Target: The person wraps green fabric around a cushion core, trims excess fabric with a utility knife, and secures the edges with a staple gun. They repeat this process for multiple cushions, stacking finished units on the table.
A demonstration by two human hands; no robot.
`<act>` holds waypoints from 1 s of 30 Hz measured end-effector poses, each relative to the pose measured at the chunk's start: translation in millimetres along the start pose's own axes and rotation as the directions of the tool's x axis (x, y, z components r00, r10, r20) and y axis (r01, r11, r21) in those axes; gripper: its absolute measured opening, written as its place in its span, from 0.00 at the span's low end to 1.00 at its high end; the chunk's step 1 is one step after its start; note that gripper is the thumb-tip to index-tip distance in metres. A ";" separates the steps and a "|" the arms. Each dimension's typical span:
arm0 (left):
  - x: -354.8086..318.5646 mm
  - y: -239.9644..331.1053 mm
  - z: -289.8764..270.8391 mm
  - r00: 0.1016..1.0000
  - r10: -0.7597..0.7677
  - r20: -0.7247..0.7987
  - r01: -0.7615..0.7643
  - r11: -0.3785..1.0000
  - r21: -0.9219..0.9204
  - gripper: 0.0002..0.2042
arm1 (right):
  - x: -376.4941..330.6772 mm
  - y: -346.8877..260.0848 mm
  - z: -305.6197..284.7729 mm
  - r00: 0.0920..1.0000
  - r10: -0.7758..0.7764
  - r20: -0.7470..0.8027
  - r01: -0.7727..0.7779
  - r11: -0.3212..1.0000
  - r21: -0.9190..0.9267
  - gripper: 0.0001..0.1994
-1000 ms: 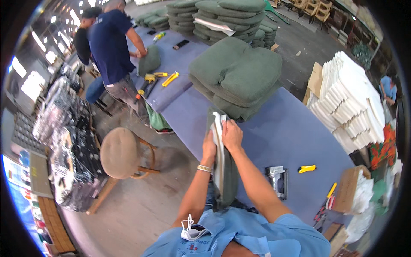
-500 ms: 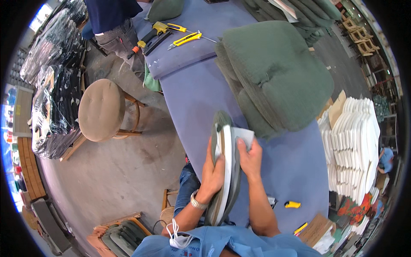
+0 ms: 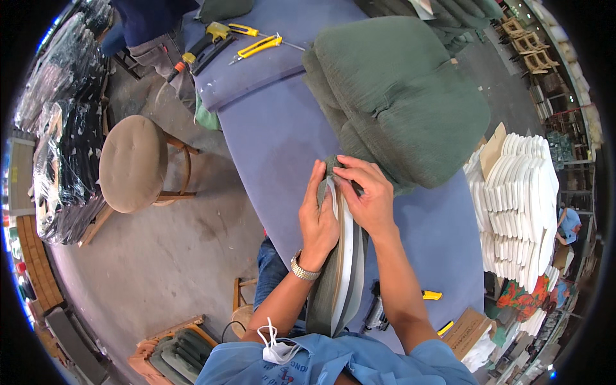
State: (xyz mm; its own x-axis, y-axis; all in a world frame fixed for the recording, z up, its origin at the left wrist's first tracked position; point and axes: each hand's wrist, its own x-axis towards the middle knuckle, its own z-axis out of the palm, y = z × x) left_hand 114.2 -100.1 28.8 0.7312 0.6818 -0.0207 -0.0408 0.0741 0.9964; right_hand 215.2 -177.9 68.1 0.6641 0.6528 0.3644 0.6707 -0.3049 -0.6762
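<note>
A layered seat pad (image 3: 323, 301) stands on edge in front of me, its green fabric wrapped around a white layer and a thin brown one. My left hand (image 3: 319, 221) is closed around its left side near the top, thumb towards the open edge. At the top end, my right hand (image 3: 369, 199) pinches the green fabric with thumb and fingers. The pad's lower end reaches down to my blue shirt. Beside my right forearm lies a dark and metallic tool (image 3: 375, 314), partly hidden. A yellow cutter (image 3: 432, 295) lies just past that forearm.
Stacked green cushions (image 3: 410, 96) lie on the blue padded table (image 3: 263, 128). Farther left are a yellow-black glue gun (image 3: 208, 42) and yellow-handled tools (image 3: 260, 48). A round stool (image 3: 133, 163) stands left, white pads (image 3: 520, 205) right. Another person (image 3: 151, 32) stands far left.
My right hand has moved up to the pad's top end, and the pale flap by it no longer shows there. The left hand has slid higher. The whole view has shifted slightly.
</note>
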 end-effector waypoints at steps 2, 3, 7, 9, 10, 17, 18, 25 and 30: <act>2.7 12.7 2.8 0.998 0.022 -0.060 -0.018 0.997 0.074 0.21 | 3.0 1.0 7.2 0.997 -0.022 -0.080 0.025 0.999 0.039 0.08; 2.0 21.6 -2.0 0.997 -0.040 -0.060 0.041 0.999 0.002 0.22 | 5.5 -3.1 10.9 0.995 -0.016 -0.103 0.024 0.997 0.076 0.05; -2.5 41.5 -31.1 0.977 -0.202 -0.067 0.191 0.971 -0.144 0.25 | 12.3 -27.1 32.2 0.983 0.148 -0.111 -0.098 0.926 0.365 0.03; -5.4 55.8 -38.7 0.958 -0.274 -0.083 0.252 0.945 -0.208 0.25 | 16.1 -43.2 40.6 0.976 0.209 -0.061 -0.161 0.880 0.447 0.04; -6.2 55.9 -39.3 0.957 -0.255 -0.138 0.220 0.949 -0.228 0.25 | 19.5 -51.8 44.1 0.969 0.247 -0.024 -0.208 0.859 0.468 0.05; -7.8 37.1 -28.7 0.932 -0.071 -0.355 0.033 0.993 -0.112 0.21 | 9.3 -39.2 70.6 0.930 0.365 -0.028 -0.288 0.777 0.559 0.09; -9.9 34.7 -27.6 0.932 -0.038 -0.359 0.023 0.999 -0.047 0.20 | 6.2 -35.1 72.1 0.932 0.360 -0.046 -0.266 0.763 0.590 0.10; -11.9 27.6 -36.3 0.948 0.098 -0.303 -0.052 0.986 0.158 0.20 | -10.7 -20.1 86.2 0.929 0.370 -0.024 -0.187 0.523 0.832 0.13; -17.0 34.7 -35.7 0.960 0.152 -0.236 -0.081 0.955 0.285 0.20 | -16.8 -18.2 83.0 0.922 0.387 0.013 -0.192 0.427 0.884 0.15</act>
State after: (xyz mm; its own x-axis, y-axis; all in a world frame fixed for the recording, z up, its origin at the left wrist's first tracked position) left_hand 76.1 -83.2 60.9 0.5346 0.8376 0.1122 0.0956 -0.1918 0.9768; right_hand 164.4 -125.7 21.1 0.8676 0.4930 0.0655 -0.1334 0.3575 -0.9244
